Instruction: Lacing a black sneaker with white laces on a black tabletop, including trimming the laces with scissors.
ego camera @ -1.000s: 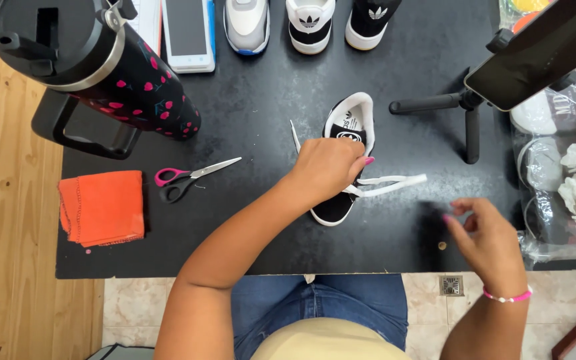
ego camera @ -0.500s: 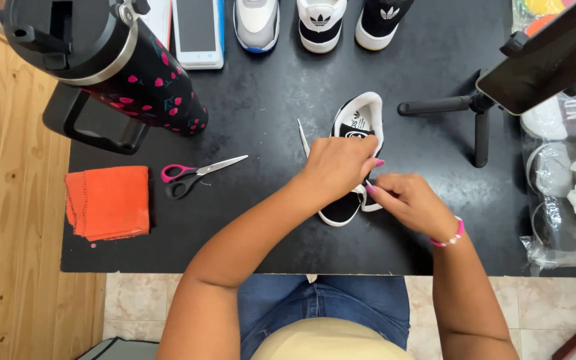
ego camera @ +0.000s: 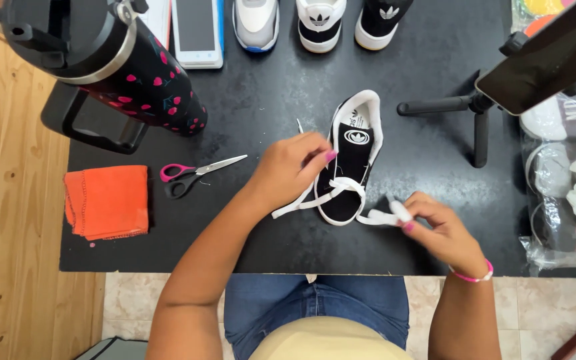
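A small black shoe (ego camera: 353, 150) with a white sole and white lining lies on the black table (ego camera: 281, 93), toe toward me. A flat white lace (ego camera: 341, 190) crosses its front. My left hand (ego camera: 291, 168) rests against the shoe's left side, fingers closed on the left part of the lace. My right hand (ego camera: 435, 223) is to the lower right of the shoe and pinches the lace's right end, pulled out sideways. A pink band circles my right wrist.
Pink-handled scissors (ego camera: 191, 175) and a folded orange cloth (ego camera: 107, 201) lie to the left. A big black tumbler with red hearts (ego camera: 115, 63) stands at back left, beside a white phone (ego camera: 197, 30). Three shoes (ego camera: 319, 23) line the far edge. A tripod with a phone (ego camera: 501, 93) and plastic bags (ego camera: 568, 180) sit right.
My right hand has pulled away from the shoe to the right, drawing the lace end out with it. My left hand stays at the shoe.
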